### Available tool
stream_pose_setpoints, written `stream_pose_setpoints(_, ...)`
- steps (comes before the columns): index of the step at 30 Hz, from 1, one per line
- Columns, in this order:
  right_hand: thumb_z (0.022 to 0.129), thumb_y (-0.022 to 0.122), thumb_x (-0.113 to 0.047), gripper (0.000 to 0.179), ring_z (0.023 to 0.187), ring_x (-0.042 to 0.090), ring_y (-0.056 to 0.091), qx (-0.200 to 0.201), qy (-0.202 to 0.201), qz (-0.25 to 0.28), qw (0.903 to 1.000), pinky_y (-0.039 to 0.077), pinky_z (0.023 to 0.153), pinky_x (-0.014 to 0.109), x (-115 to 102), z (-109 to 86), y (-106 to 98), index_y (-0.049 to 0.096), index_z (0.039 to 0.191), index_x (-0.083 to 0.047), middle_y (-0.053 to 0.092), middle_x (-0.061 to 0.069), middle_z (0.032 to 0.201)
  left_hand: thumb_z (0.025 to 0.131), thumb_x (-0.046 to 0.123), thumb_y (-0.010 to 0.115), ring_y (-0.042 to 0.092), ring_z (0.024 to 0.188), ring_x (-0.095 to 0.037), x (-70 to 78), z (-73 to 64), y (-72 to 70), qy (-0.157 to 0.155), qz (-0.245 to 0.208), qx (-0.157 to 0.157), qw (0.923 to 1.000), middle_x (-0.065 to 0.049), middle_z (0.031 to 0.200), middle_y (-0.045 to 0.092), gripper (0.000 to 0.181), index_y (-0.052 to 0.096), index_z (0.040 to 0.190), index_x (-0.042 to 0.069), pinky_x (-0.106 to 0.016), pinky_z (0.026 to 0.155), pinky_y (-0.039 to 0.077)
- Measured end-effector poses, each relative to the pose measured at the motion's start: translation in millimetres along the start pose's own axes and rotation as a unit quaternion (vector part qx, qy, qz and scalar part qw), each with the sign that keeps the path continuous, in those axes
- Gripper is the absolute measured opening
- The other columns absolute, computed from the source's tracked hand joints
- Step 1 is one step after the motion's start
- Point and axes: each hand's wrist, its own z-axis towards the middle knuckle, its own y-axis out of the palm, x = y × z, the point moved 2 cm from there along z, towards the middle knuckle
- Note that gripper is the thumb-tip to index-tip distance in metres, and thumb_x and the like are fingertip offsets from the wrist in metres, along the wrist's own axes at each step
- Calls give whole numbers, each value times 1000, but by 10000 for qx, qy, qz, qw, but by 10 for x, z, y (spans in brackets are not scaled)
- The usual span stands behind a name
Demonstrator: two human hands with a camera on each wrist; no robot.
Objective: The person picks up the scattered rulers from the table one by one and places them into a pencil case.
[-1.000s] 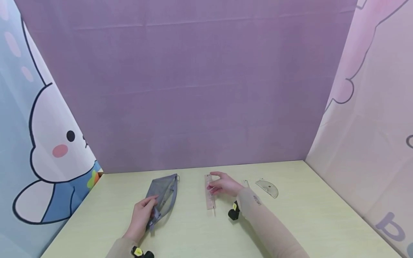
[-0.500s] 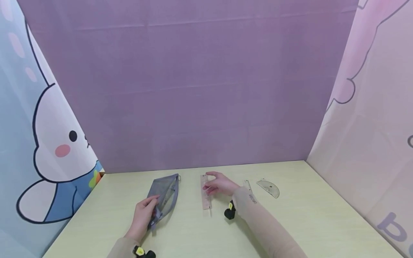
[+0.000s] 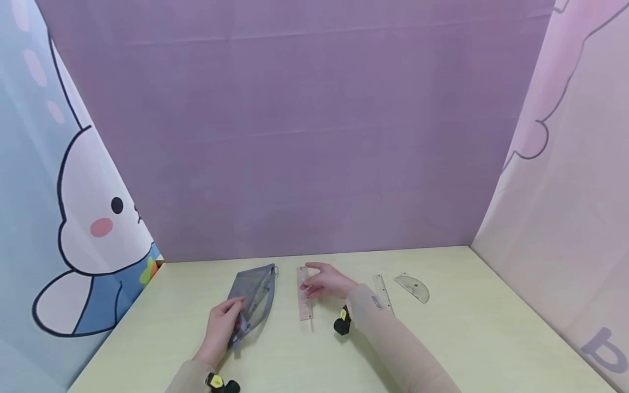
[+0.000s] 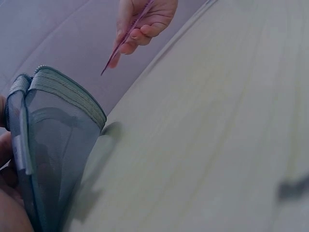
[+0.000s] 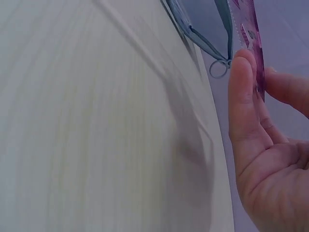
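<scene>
My left hand (image 3: 221,327) grips a grey-blue mesh pouch (image 3: 245,286) by its near side, and the zipped mouth gapes toward the right. In the left wrist view the pouch (image 4: 63,140) stands up with its zip edges slightly apart. A pinkish clear ruler (image 3: 303,305) is pinched between thumb and fingers of my right hand (image 3: 330,281), a short gap to the right of the pouch. Seen from the right wrist, the ruler (image 5: 251,29) is edge-on above the table, its far end near the pouch's ring (image 5: 218,69).
Right of the right hand, a second clear ruler (image 3: 381,289) lies on the pale table (image 3: 472,338), partly behind the sleeve. Beyond it lies a clear protractor (image 3: 413,287). A purple cloth (image 3: 314,164) rises at the table's back edge, with printed panels at both sides.
My right hand has moved left with the pinkish ruler, closer to the pouch. More of the second ruler now shows beside the sleeve. The left hand keeps its hold on the pouch.
</scene>
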Motion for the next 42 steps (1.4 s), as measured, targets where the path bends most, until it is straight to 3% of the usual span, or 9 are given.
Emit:
stream_pose_setpoints(19, 92, 57, 1, 68, 78, 22, 67, -111, 61, -128, 9998, 55, 76, 36, -65, 154, 290, 22, 150, 3, 68, 18, 97, 90, 9, 53, 49, 62, -11, -25, 20, 10, -27, 43, -13, 10000, -3, 82, 57, 36, 63, 121, -4, -24, 58, 43)
stream_pose_setpoints(27, 90, 56, 6, 68, 73, 21, 67, -33, 61, 48, 10000, 56, 73, 36, -89, 216, 416, 22, 150, 4, 68, 19, 94, 90, 9, 54, 48, 60, -11, -20, 20, 3, -31, -20, -40, 10000, -2, 80, 56, 36, 63, 122, -4, -24, 57, 42)
stream_pose_setpoints(42, 87, 59, 8, 72, 66, 20, 66, 568, 115, 11, 9983, 56, 64, 34, -97, 301, 664, 21, 149, 7, 68, 21, 88, 90, 9, 54, 49, 60, -11, -21, 21, 7, 18, -49, -53, 10000, -3, 80, 56, 35, 63, 122, -5, -24, 57, 42)
